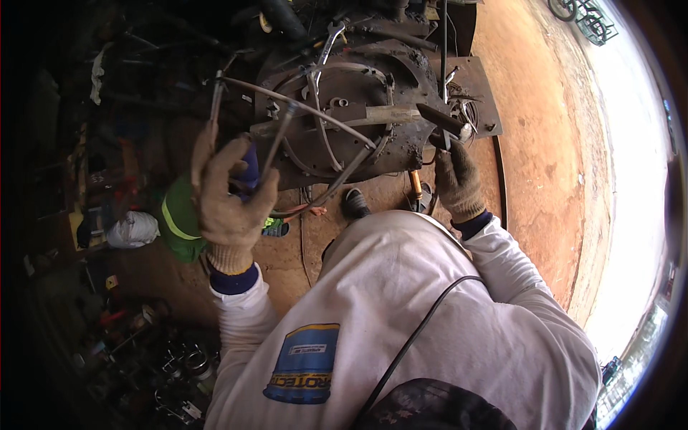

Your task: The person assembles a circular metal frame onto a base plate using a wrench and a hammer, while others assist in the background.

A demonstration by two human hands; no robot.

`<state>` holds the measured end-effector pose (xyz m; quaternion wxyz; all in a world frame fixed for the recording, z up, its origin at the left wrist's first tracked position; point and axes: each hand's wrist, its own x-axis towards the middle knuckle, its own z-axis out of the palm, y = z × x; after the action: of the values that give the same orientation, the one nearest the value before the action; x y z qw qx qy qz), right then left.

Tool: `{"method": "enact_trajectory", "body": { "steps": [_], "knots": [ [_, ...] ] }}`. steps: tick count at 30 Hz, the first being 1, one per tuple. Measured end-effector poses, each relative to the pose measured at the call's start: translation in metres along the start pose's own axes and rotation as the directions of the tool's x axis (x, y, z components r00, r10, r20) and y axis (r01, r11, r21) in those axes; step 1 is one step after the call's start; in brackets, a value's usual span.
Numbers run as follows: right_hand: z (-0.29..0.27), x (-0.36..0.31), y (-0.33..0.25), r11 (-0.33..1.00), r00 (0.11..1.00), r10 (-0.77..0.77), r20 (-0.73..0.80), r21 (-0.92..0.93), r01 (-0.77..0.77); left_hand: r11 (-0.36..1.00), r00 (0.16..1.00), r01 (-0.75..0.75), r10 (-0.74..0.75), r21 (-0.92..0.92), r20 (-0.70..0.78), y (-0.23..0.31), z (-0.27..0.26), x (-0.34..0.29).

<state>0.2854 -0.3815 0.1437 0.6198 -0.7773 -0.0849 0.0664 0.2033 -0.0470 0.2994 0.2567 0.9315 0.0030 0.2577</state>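
My left hand (238,195), in a tan knit glove, is closed around a frame of thin metal rods (304,109). The frame has straight bars and a curved lower bar, tilted above the near left part of the dark metal workbench (481,89). At the bench's near right side, my gloved right hand (459,179) grips what looks like a hammer (438,119) with a dark, tapered head. Its handle is mostly hidden in my fist. Between my hands, bent metal rings (389,89) and a flat metal bar (390,115) lie on the bench.
An open-ended wrench (331,41) lies farther back. Coiled wire (469,111) rests at the bench's right. A green garment with a yellow band (179,218) shows beside my left hand, perhaps another person's. Metal parts (193,362) crowd the dark lower left. An orange-handled tool (416,185) stands near my shoes.
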Motion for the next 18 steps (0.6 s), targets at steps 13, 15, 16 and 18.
{"method": "enact_trajectory", "body": {
  "steps": [13,15,16,18],
  "knots": [
    [0.000,0.008,-0.025,1.000,1.000,-0.015,-0.021,0.013,0.015,0.936,0.887,-0.315,0.230,0.159,0.401,0.045,0.033,-0.017],
    [-0.001,0.007,-0.025,1.000,1.000,0.010,-0.008,0.017,-0.010,0.912,0.874,-0.347,0.229,0.219,0.429,0.055,0.032,-0.015],
    [0.000,0.006,-0.025,0.999,1.000,0.012,-0.009,0.032,-0.012,0.901,0.871,-0.351,0.215,0.254,0.441,0.059,0.032,-0.016],
    [0.001,0.005,-0.021,0.998,1.000,0.015,-0.012,0.055,-0.015,0.874,0.866,-0.362,0.186,0.324,0.464,0.069,0.032,-0.017]
  ]
}}
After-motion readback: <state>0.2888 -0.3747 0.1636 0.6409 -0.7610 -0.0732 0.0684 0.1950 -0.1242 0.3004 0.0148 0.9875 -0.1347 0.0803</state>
